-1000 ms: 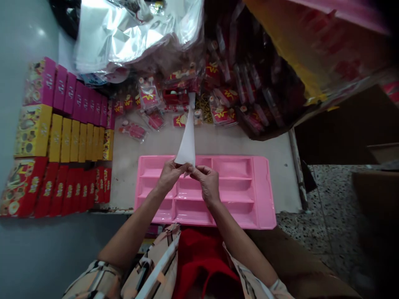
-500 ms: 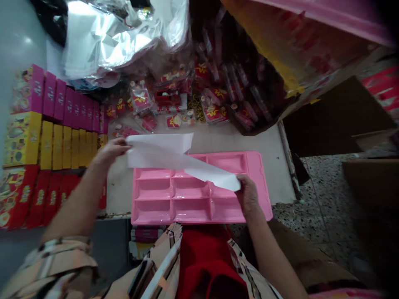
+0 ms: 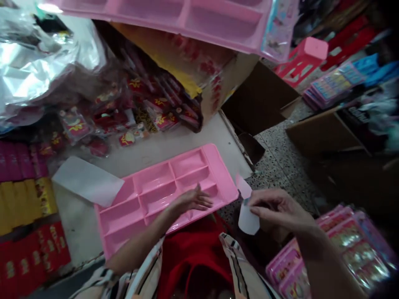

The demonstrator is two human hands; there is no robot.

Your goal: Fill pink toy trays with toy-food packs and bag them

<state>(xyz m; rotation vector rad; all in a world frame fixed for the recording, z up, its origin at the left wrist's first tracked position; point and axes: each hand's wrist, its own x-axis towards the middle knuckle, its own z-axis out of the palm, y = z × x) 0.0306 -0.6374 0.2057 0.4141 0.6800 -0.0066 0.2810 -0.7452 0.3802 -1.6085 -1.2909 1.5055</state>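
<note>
A pink compartment tray [image 3: 222,172] lies aslant on the table in front of me. My left hand [image 3: 191,201] hovers low over its near right compartments, fingers stretched out and holding nothing; I cannot tell if it touches the tray. Off the tray's right end, my right hand [image 3: 274,207] pinches a curled strip of white paper [image 3: 249,220] between thumb and fingers. A larger sheet of white paper [image 3: 89,180] rests on the table and overlaps the tray's far left corner.
Yellow boxes [image 3: 18,205] and red boxes [image 3: 28,253] stand at the left. Small red packets [image 3: 76,124] lie at the back beside an open carton [image 3: 218,87]. Another pink tray [image 3: 183,20] sits above it. Packed pink sets [image 3: 352,236] are stacked at lower right.
The view has swung right. My left hand let go of the larger paper, which now lies at the tray's left, and moved over the tray. My right hand carried the strip off to the right.
</note>
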